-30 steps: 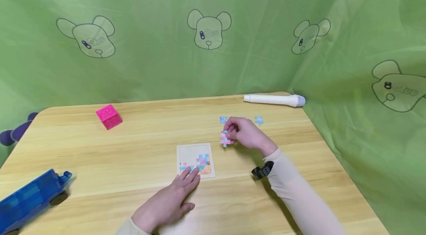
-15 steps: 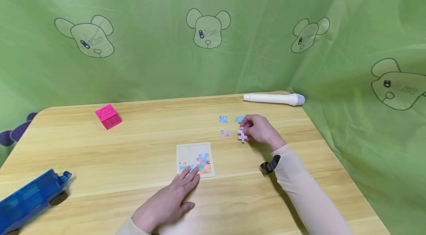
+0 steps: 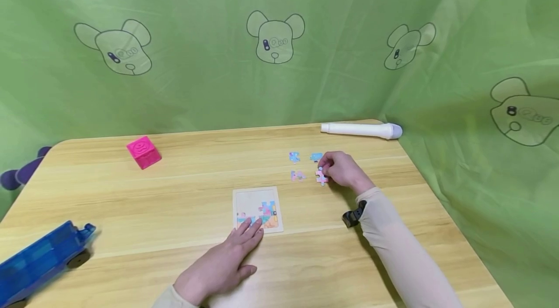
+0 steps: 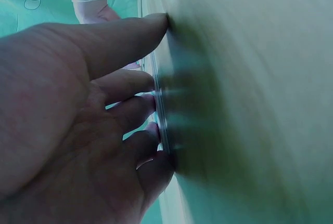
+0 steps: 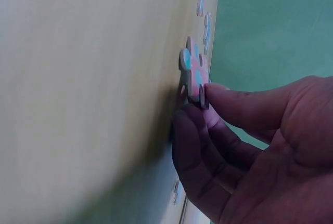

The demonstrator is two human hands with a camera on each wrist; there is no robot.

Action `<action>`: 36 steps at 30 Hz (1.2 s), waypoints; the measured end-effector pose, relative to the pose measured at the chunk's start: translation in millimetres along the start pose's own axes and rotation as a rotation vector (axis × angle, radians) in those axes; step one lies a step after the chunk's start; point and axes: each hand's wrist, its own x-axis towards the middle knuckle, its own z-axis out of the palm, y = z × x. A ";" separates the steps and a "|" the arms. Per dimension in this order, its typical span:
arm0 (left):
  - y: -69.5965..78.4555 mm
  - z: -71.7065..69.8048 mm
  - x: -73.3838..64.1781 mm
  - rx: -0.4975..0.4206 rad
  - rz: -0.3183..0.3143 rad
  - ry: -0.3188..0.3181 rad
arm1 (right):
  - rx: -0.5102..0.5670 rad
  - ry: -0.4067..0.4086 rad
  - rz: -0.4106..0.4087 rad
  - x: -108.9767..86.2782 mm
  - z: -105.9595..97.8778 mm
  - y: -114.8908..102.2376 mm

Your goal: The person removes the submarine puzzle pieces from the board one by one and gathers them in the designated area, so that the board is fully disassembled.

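In the head view a square puzzle tray (image 3: 253, 197) lies on the table, its lower part filled with several colourful pieces. The left hand (image 3: 222, 262) rests flat, fingertips on the tray's near edge; the left wrist view shows its straight fingers (image 4: 140, 112) along that edge. Farther right, the right hand (image 3: 342, 170) pinches a pink and blue puzzle piece (image 3: 321, 176) between thumb and fingers. The right wrist view shows this piece (image 5: 195, 73) tilted just off the tabletop. Near it lie a blue piece (image 3: 316, 156), a blue-purple piece (image 3: 294, 156) and a pink piece (image 3: 298, 175).
A white toy microphone (image 3: 360, 130) lies along the far edge of the wooden table (image 3: 188, 220). A pink cube (image 3: 143, 153) stands at the far left, and a blue toy truck (image 3: 43, 262) at the near left. Green cloth (image 3: 209, 94) hangs behind and to the right.
The right hand has moved right with the pink and blue piece, uncovering the pink piece and the blue piece. In the last half second it barely moved. The left hand stays on the tray.
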 end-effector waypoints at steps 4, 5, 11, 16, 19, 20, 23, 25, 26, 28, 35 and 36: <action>-0.2 0.8 -0.4 0.000 0.002 -0.003 | -0.015 0.002 0.003 1.1 0.2 1.0; -0.2 0.9 -0.5 0.000 0.001 -0.003 | -0.021 0.002 -0.002 1.4 0.1 1.2; -0.4 0.9 -0.9 0.000 0.000 -0.002 | -0.032 0.005 -0.004 2.7 0.4 3.1; -0.3 0.9 -1.3 -0.002 -0.003 -0.002 | -0.058 0.048 0.002 -0.6 2.3 3.7; -0.1 0.6 -1.5 0.000 -0.004 0.000 | -0.064 0.080 -0.028 -3.9 3.9 0.6; -0.1 0.4 -1.6 0.001 -0.004 0.001 | -0.056 0.080 -0.046 -5.7 4.6 -1.7; 0.0 -0.1 -1.5 0.003 -0.003 0.005 | -0.037 0.071 -0.092 -10.5 7.9 -10.3; 0.1 -0.3 -1.6 0.004 -0.004 0.006 | -0.037 0.060 -0.117 -14.4 11.0 -17.1; 0.0 -0.3 -1.5 0.005 -0.004 0.007 | -0.043 0.055 -0.127 -16.5 12.8 -20.5; -0.1 0.1 -1.3 0.008 -0.002 0.006 | -0.050 0.043 -0.147 -20.8 16.6 -27.1; -0.8 1.1 -0.4 0.015 0.000 0.004 | -0.031 -0.017 -0.229 -35.0 32.9 -49.0; -0.9 0.9 -0.5 0.016 -0.001 0.005 | -0.035 -0.024 -0.245 -36.1 35.7 -51.5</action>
